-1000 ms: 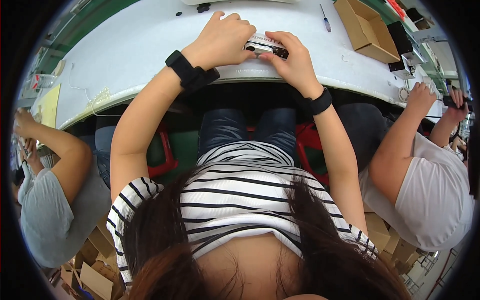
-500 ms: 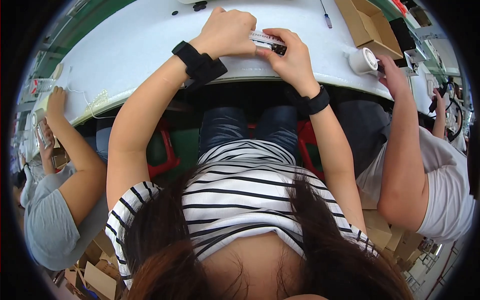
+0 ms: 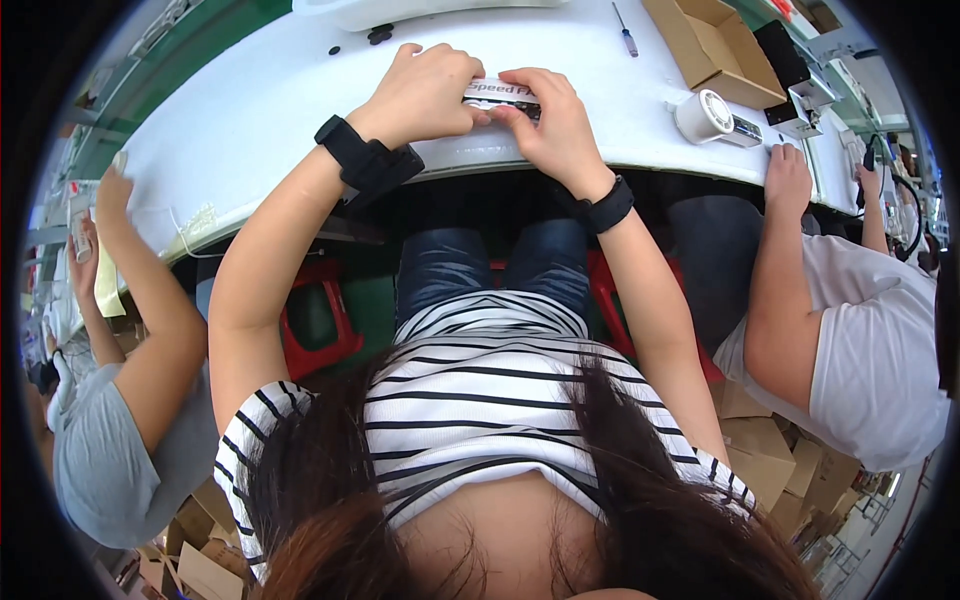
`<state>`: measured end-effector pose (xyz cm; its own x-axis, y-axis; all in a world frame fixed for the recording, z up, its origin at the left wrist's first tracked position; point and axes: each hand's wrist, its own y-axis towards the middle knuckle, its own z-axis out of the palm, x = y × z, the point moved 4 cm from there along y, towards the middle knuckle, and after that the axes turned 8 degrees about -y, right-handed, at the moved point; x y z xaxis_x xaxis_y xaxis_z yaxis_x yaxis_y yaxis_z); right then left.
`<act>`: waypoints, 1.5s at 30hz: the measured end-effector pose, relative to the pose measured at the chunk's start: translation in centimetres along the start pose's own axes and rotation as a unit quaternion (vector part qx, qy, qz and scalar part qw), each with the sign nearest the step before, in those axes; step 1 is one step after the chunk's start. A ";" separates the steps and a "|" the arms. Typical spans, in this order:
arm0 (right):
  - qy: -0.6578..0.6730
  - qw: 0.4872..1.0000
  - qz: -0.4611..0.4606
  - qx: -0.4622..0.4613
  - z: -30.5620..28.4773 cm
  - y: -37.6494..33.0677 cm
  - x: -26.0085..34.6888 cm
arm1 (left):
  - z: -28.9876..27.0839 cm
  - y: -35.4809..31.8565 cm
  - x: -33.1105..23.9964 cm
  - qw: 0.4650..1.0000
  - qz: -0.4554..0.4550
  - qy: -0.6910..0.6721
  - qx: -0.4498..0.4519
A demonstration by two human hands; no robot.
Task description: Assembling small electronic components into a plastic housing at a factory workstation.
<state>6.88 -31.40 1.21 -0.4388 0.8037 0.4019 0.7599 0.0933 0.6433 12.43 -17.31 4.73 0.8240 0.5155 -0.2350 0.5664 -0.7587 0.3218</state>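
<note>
A white oblong casing (image 3: pixel 503 89) with printed lettering lies between my hands just above the white tabletop (image 3: pixel 270 130), close to its front edge. Dark and light parts show along its near side. My left hand (image 3: pixel 428 92) closes on its left end, thumb toward the near side. At the other end, my right hand (image 3: pixel 553 120) grips it with fingers over the top and thumb below. My fingers hide both ends, so I cannot make out the whole piece.
Several small black round pieces (image 3: pixel 381 35) lie beyond my left hand, near a white tray (image 3: pixel 420 9). A screwdriver (image 3: pixel 627 40), an open cardboard box (image 3: pixel 715 48) and a white round-headed device (image 3: pixel 705 117) are to the right. Co-workers' hands (image 3: pixel 788 178) flank me on both sides.
The casing has tilted in my hands, showing more of its lettered face, and both hands have shifted slightly left in view. The right co-worker's hand has left the round-headed device.
</note>
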 end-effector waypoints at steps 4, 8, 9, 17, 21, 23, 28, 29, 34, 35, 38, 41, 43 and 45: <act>0.005 1.000 0.005 -0.002 0.3 -0.1 -0.1 | -0.5 1.0 -0.7 0.996 -0.044 0.029 0.077; -0.006 1.000 0.017 -0.005 0.5 0.0 -0.3 | -0.3 1.7 -0.7 0.987 -0.078 0.046 0.133; -0.008 1.000 0.019 -0.006 0.5 0.1 -0.5 | -0.2 2.0 -0.7 0.985 -0.084 0.050 0.145; 0.081 0.996 0.014 0.032 -0.4 0.1 -2.0 | 0.0 0.1 -1.2 0.995 0.056 0.084 0.026; 0.029 0.999 -0.001 0.044 0.1 0.2 -0.7 | 0.4 0.8 -2.1 0.978 0.016 0.160 0.133; 0.020 0.999 -0.002 0.049 0.4 0.4 -0.4 | 0.1 1.2 -1.7 0.979 0.026 0.152 0.133; 0.074 0.994 0.042 0.072 0.3 0.8 -0.8 | -1.9 0.2 -2.8 0.985 0.061 0.155 -0.040; 0.115 0.984 0.119 0.067 0.0 0.7 -1.0 | -2.9 -0.2 -3.3 0.974 0.081 0.164 -0.132; 0.285 0.896 0.337 0.040 0.6 -0.2 1.0 | -4.4 -3.5 -2.0 0.944 -0.249 -0.069 -0.202; 0.323 0.871 0.369 0.033 0.9 -0.5 1.6 | -3.5 -3.8 -1.7 0.916 -0.302 -0.185 -0.190; 0.352 0.883 0.306 -0.040 3.6 -1.1 4.6 | -1.4 -3.6 -1.1 0.812 -0.387 -0.407 -0.157; 0.336 0.907 0.255 -0.020 3.5 -0.4 6.7 | -1.4 -2.2 -1.0 0.865 -0.260 -0.357 -0.238; 0.315 0.918 0.239 -0.017 2.3 -0.3 6.4 | -1.0 -2.2 0.2 0.858 -0.265 -0.388 -0.207; 0.281 0.949 0.139 0.022 1.2 -0.2 6.5 | -1.0 -3.1 2.6 0.841 -0.288 -0.426 -0.167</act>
<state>4.45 -25.49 2.89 -0.3955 0.3623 0.8440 0.8975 -0.0426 0.4389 12.82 -13.19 4.03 0.1848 0.1790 -0.9663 0.9578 -0.2529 0.1363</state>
